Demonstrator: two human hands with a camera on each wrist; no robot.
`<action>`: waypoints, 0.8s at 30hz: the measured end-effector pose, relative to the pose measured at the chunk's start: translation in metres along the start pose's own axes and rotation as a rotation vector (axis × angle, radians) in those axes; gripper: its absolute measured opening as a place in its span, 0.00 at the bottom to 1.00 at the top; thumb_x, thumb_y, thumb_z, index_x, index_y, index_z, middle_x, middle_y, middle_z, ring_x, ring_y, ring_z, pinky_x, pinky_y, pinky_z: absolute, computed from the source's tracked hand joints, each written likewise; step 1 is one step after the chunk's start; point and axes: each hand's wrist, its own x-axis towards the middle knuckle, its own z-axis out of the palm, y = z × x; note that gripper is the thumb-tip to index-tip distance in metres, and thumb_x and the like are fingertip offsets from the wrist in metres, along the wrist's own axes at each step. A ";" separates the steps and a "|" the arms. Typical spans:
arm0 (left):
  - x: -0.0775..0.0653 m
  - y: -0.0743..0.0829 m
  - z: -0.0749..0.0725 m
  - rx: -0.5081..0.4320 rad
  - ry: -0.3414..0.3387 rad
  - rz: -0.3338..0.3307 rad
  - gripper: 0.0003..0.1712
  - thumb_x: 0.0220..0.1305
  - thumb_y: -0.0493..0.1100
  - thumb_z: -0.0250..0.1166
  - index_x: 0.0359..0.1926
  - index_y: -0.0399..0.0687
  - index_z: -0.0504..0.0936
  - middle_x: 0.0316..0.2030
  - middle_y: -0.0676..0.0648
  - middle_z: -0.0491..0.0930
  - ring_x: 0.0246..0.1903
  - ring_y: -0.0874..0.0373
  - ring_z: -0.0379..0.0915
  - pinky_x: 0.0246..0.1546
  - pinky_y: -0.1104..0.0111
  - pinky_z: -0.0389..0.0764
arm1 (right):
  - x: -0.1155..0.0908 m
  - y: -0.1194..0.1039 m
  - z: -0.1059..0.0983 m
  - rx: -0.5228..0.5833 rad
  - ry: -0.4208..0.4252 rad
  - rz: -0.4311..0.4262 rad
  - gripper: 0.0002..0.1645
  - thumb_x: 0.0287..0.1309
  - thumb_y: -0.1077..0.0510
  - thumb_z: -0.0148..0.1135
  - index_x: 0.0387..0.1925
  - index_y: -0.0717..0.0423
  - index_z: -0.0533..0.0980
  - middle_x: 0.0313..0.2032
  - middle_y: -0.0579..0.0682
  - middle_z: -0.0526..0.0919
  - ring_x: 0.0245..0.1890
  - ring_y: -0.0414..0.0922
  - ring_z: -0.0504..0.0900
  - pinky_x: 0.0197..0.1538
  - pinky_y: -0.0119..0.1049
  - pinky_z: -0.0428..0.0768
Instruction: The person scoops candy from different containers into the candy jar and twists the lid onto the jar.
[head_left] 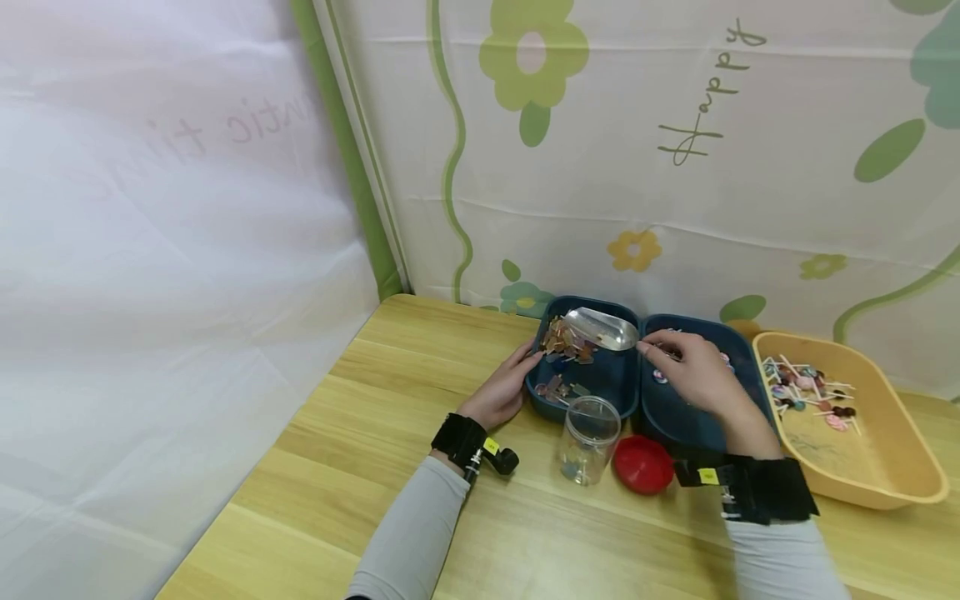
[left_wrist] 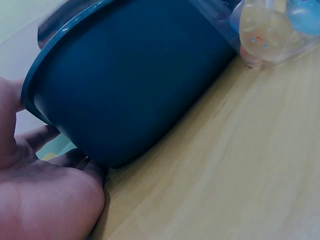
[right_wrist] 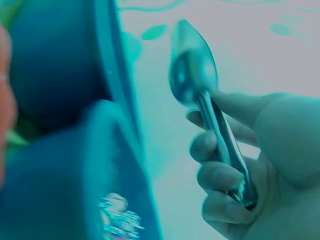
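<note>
Scoop bowl (head_left: 600,327) beyond right grip (head_left: 693,371), curled round its handle (right_wrist: 220,132), left grip (head_left: 501,387) holding bin (left_wrist: 130,80)

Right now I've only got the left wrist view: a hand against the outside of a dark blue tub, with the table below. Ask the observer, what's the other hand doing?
Observer: The right hand grips a metal scoop by its handle.
Operator: I can't see into the dark blue tub by the left hand. Anything inside?
Observer: Yes, small candy-like pieces lie in it, mostly toward the left side as the head view shows it.
</note>
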 end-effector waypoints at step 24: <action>0.001 -0.001 0.001 0.020 0.020 -0.007 0.32 0.83 0.47 0.49 0.82 0.60 0.53 0.79 0.48 0.55 0.75 0.52 0.55 0.74 0.58 0.59 | -0.072 -0.042 -0.086 -0.286 -0.028 -0.194 0.10 0.64 0.58 0.70 0.43 0.39 0.89 0.41 0.37 0.88 0.35 0.29 0.78 0.34 0.28 0.79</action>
